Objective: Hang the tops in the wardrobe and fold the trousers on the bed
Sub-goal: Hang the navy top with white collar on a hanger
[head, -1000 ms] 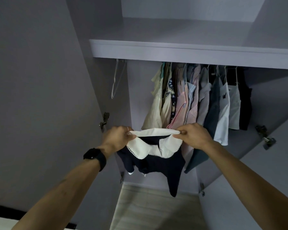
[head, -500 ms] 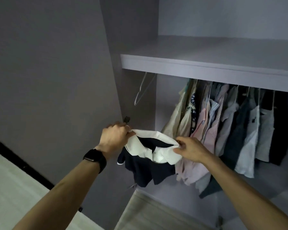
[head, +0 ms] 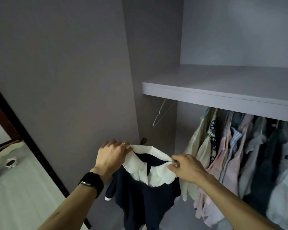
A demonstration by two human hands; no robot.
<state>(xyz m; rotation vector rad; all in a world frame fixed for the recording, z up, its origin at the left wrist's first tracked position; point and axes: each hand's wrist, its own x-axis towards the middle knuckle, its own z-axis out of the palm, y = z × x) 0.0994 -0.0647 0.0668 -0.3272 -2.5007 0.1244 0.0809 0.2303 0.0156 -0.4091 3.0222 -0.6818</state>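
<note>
A navy top with a white collar point(head: 145, 195) hangs in front of the open wardrobe. My left hand point(head: 111, 156) pinches the left side of its white collar. My right hand point(head: 184, 166) pinches the right side of the same collar, so the neck is stretched open between them. An empty wire hanger point(head: 163, 113) hangs under the wardrobe shelf point(head: 206, 92), above and just behind the top. Several hung tops point(head: 239, 160) fill the rail to the right.
The open wardrobe door point(head: 65, 80) stands close on the left. Beyond it, at the far left, lies a light surface point(head: 15, 188) with a small white holder point(head: 11, 162) and pale objects. A door hinge point(head: 144, 140) sits on the wardrobe's side wall.
The view has swung left and up, so the wardrobe slid right. Both hands kept their hold on the collar, and my right hand has drawn a little closer to the left.
</note>
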